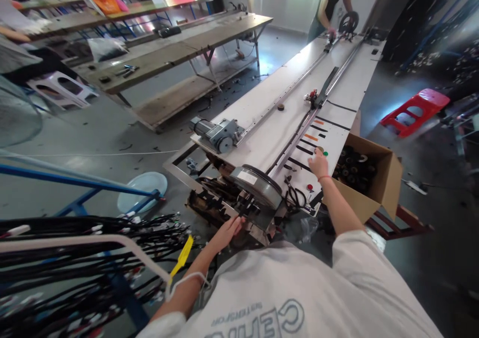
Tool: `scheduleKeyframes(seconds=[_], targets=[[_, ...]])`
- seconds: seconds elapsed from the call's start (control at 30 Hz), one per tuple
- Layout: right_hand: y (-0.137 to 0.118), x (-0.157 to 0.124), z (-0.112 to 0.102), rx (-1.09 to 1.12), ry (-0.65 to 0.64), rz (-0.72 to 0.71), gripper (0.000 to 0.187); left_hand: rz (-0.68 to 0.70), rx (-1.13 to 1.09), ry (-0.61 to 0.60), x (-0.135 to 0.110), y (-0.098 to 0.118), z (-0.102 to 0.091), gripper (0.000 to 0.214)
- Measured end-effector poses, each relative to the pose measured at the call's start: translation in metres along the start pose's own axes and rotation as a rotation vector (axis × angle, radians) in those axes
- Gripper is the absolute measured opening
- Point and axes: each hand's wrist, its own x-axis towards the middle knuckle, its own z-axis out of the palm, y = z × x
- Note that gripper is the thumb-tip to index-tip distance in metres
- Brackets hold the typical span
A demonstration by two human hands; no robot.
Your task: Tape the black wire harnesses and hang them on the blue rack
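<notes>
My left hand (229, 229) is at the near end of the long white table (258, 109). Its fingers are pressed together against a small dark metal mechanism (247, 202) below a large round reel (258, 184); whatever they pinch is hidden. Over the table's right side, my right hand (319, 165) has its fingers curled closed by a small brownish round piece (319, 150), and I cannot make out what is in them. Just beside it sits a green button (325, 154). Black-handled scissors (295, 196) and a red button (310, 187) lie nearer to me.
A cardboard box (387, 178) of dark rolls stands right of the table. Bundled black cables (149, 248) hang on a blue rack at left. A grey motor unit (220, 134) is mounted on the table's left corner. Another person (331, 8) works at the far end.
</notes>
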Motion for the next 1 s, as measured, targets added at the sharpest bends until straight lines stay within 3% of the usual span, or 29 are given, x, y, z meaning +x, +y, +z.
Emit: scheduleKeyframes(seconds=[0.07, 0.13, 0.2, 0.27, 0.33, 0.4, 0.5, 0.67, 0.8, 1.0], targets=[[-0.027, -0.063, 0.007, 0.220, -0.009, -0.188, 0.045, 0.011, 0.006, 0.004, 0.004, -0.006, -0.001, 0.066], [-0.053, -0.137, 0.023, 0.368, -0.206, -0.392, 0.041, 0.048, 0.035, 0.038, 0.004, -0.008, -0.005, 0.062], [-0.076, -0.198, 0.044, 0.456, -0.514, -0.634, 0.037, 0.091, 0.083, 0.102, 0.003, -0.006, -0.012, 0.058], [-0.095, -0.231, 0.067, 0.494, -0.570, -0.743, 0.036, 0.113, 0.121, 0.159, 0.003, -0.001, -0.022, 0.054], [-0.110, -0.232, 0.090, 0.464, -0.446, -0.654, 0.040, 0.128, 0.132, 0.176, 0.004, 0.004, -0.032, 0.051], [-0.121, -0.215, 0.112, 0.398, -0.354, -0.474, 0.038, 0.155, 0.119, 0.150, 0.006, 0.007, -0.041, 0.049], [-0.126, -0.190, 0.135, 0.378, -0.359, -0.358, 0.015, 0.206, 0.098, 0.104, 0.010, 0.006, -0.047, 0.048], [-0.109, -0.191, 0.137, 0.522, -0.293, -0.476, 0.002, 0.290, 0.127, 0.053, 0.014, -0.002, -0.044, 0.046], [-0.112, -0.189, 0.126, 0.478, -0.410, -0.494, 0.026, 0.323, 0.208, 0.012, 0.017, -0.006, -0.042, 0.041], [-0.139, -0.167, 0.117, 0.443, -0.396, -0.788, 0.040, 0.333, 0.410, -0.124, 0.026, -0.009, -0.043, 0.034]])
